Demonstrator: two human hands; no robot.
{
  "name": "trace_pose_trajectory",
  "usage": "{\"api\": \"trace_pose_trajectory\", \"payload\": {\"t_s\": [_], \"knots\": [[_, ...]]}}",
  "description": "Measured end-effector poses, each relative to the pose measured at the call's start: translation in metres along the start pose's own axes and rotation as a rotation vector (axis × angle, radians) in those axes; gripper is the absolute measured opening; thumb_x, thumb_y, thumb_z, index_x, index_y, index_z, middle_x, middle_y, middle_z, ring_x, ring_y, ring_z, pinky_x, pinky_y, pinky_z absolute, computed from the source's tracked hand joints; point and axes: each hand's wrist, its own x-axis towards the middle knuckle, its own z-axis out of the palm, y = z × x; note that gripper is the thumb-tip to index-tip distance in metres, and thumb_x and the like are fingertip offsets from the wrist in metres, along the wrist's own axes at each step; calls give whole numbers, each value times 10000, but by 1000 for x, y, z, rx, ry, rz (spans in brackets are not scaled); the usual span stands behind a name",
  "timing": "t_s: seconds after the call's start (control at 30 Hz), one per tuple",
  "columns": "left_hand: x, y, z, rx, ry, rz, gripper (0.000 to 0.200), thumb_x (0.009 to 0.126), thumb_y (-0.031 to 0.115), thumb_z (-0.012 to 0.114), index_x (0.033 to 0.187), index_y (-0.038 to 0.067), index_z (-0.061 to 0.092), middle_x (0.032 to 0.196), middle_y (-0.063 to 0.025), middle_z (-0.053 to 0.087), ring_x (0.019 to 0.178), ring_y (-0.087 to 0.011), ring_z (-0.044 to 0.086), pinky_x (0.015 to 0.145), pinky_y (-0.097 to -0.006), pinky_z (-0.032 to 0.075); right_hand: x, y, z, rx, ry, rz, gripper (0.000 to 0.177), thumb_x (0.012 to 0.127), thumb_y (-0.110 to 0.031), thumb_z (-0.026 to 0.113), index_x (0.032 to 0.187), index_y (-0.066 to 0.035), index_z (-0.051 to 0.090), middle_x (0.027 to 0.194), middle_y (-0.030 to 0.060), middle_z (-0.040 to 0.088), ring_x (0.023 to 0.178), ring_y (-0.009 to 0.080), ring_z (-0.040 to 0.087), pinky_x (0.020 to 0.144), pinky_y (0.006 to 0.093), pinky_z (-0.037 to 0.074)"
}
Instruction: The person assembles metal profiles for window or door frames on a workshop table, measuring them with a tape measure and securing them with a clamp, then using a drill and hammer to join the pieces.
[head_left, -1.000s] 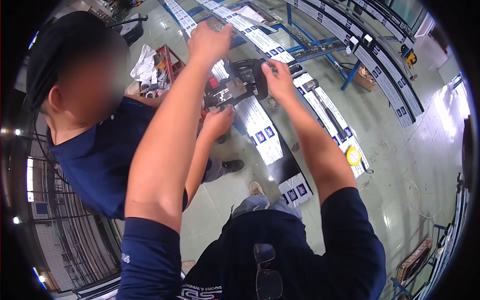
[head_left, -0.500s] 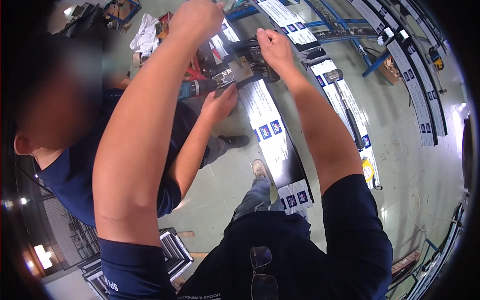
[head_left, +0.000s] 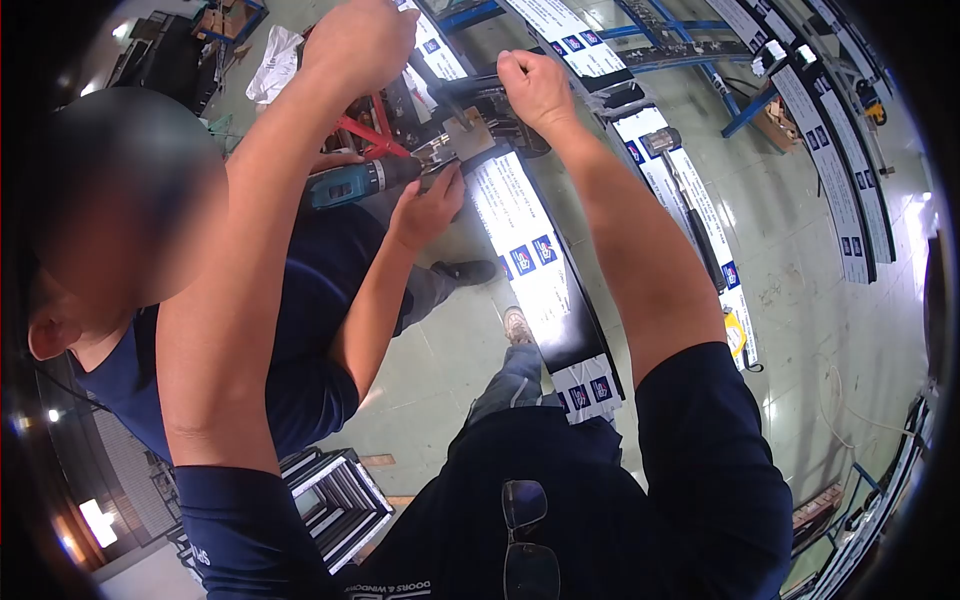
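Observation:
My left hand (head_left: 360, 45) is closed at the upper left, and what its fingers grip is hidden. My right hand (head_left: 537, 90) is wrapped round the end of a black bar (head_left: 483, 86). Below the bar, a square metal plate (head_left: 467, 133) lies by the end of a long profile covered in white printed film (head_left: 513, 205). A co-worker's hand (head_left: 428, 207) touches metal parts beside the plate. Left of these is a teal and black power drill (head_left: 345, 185), with another of the co-worker's hands partly visible behind it.
On a second film-covered profile (head_left: 640, 145) lie a hammer (head_left: 692, 205) and a yellow tape measure (head_left: 735, 335). Blue metal stands (head_left: 745, 112) are behind. The co-worker (head_left: 300, 290) leans in closely from the left. Stacked frames (head_left: 335, 505) stand at the lower left.
My left hand and forearm have moved left. My right hand has shifted slightly left and up. The co-worker's drill has moved left, and the co-worker's head has turned or shifted.

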Motion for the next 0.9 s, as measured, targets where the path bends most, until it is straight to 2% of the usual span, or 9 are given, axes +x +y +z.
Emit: {"api": "trace_pose_trajectory", "payload": {"t_s": [0.3,0.4,0.5,0.57,0.63,0.73,0.77,0.8,0.9], "knots": [[-3,-5,-6,-102,15,106,367,914,283,594,853,-66,689,869,-326,663,890,-479,659,822,-506,524,-6,-5,-3,-5,5,-4,434,906,-454,524,816,-66,698,795,224,647,789,449,611,709,466,506],[0,-10,-4,-64,-77,61,356,908,291,609,989,-48,681,991,-333,666,981,-452,656,859,-505,514,-9,-12,-6,46,9,-10,429,912,-447,526,814,-67,700,792,223,650,793,444,617,705,465,506],[7,-24,3,-83,-38,225,456,973,410,552,999,-29,672,907,-254,701,909,-434,669,830,-482,516,-5,-8,-5,16,26,-38,440,919,-448,528,792,-55,680,789,229,647,796,451,618,706,471,504],[7,-18,-2,-71,-166,168,497,964,416,554,1072,-51,688,1121,-277,682,1128,-389,639,963,-446,499,-6,-6,-6,-7,-30,20,451,925,-452,528,781,-47,662,791,234,645,798,465,611,706,479,501],[8,-17,-3,-134,-237,125,512,954,424,581,1188,-27,647,1158,-282,669,1149,-394,630,988,-443,487,-4,-7,-11,-25,-73,13,466,935,-476,531,815,-45,659,822,237,651,823,458,618,723,476,497],[-1,-11,-5,-92,-163,52,708,926,484,623,1446,38,443,1281,-276,610,1234,-388,586,1040,-431,458,-9,-17,-21,-17,-152,139,467,961,-506,544,1006,-60,680,954,207,692,919,370,665,832,408,506],[-11,-9,-9,-77,1,67,725,902,456,659,1428,8,439,1310,-275,582,1223,-422,571,1023,-462,466,-12,-21,-24,-19,-165,124,467,961,-506,544,1006,-60,680,954,207,692,919,370,665,832,408,506],[-43,2,-32,-303,288,238,550,926,386,602,1309,-2,524,1235,-293,610,1155,-417,601,971,-488,476,-16,-24,-28,46,-50,95,442,968,-469,558,1066,-54,674,1006,198,689,951,344,667,862,397,504],[-79,35,-35,-545,446,255,619,881,373,670,1344,3,493,1263,-269,597,1135,-402,605,961,-473,490,-36,-22,-44,170,135,44,411,986,-371,586,1196,-22,643,1139,180,654,1055,279,638,925,385,487]]}}
